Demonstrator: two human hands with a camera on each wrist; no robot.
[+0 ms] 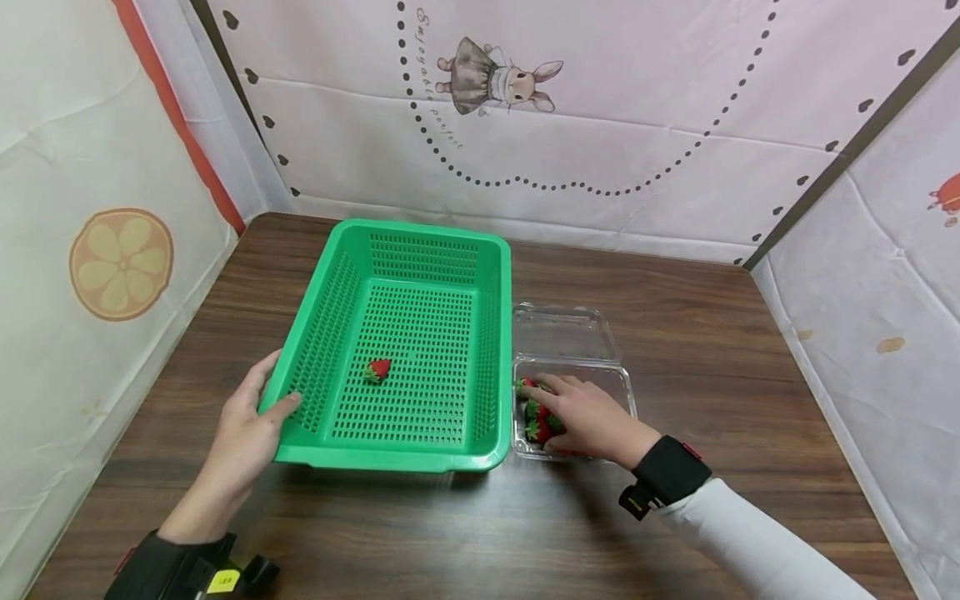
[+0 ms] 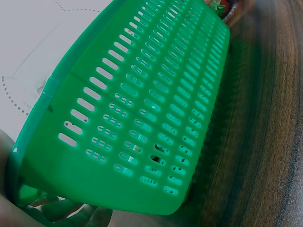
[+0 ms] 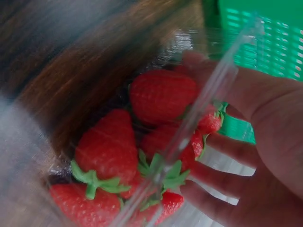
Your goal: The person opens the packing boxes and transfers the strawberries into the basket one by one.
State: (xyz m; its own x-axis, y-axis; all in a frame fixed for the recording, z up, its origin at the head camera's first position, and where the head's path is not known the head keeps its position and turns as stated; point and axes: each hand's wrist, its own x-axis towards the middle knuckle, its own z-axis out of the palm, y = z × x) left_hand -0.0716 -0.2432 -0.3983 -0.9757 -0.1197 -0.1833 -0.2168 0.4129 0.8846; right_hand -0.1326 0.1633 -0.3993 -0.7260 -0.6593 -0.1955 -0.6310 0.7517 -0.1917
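A green perforated basket (image 1: 491, 333) stands on the wooden table, with one strawberry (image 1: 378, 368) on its floor. My left hand (image 1: 273, 392) grips the basket's near left corner, thumb over the rim. The left wrist view shows the basket's slotted wall (image 2: 142, 104) close up and a bit of that hand (image 2: 12, 203) at the lower left. To the right of the basket lies an open clear clamshell box (image 1: 628, 390) of strawberries (image 3: 163, 94). My right hand (image 1: 555, 404) reaches into it, and its fingers (image 3: 222, 146) lie among the berries and touch them.
The clamshell's lid (image 1: 562, 333) lies folded back behind the box. Cloth walls with prints close in the table (image 1: 712, 333) on the left, back and right. Bare wood shows to the right of the box and along the near edge.
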